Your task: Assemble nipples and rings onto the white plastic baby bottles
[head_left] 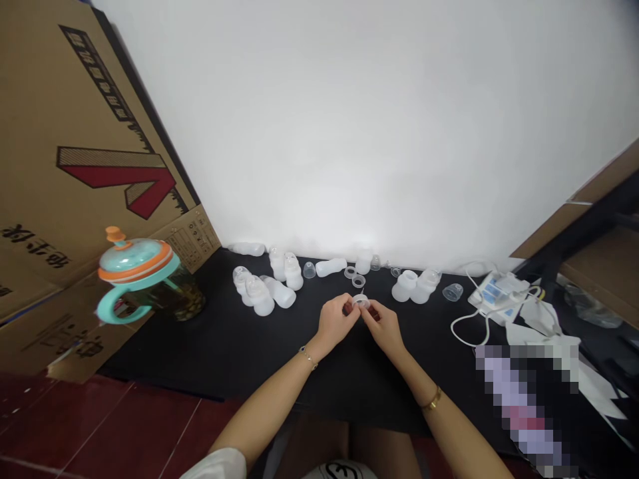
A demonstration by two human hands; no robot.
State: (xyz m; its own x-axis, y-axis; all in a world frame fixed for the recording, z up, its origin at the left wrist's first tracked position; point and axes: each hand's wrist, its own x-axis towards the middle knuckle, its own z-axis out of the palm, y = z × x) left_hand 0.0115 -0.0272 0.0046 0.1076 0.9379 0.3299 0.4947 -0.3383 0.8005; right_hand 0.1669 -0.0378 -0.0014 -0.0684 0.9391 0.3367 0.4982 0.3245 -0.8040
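My left hand (338,320) and my right hand (384,326) meet over the black table, fingertips pinching a whitish baby bottle collar ring (360,301) from both sides. A thin tip sticks up at the ring's far side; whether a nipple sits inside I cannot tell. Just beyond lie two loose collar rings, one (358,281) nearer and one (350,272) farther. Behind them stands a frosted bottle (363,261), with a clear cap (375,263) beside it. Another bottle (330,267) lies on its side, next to a clear dome cap (309,269).
Several baby bottles (260,296) are grouped at left; more (424,286) stand at right near a clear cap (452,292). A large teal-lidded jug (144,283) stands by cardboard boxes (74,133). White cables and a white device (496,296) crowd the right. A white wall (349,133) closes the back.
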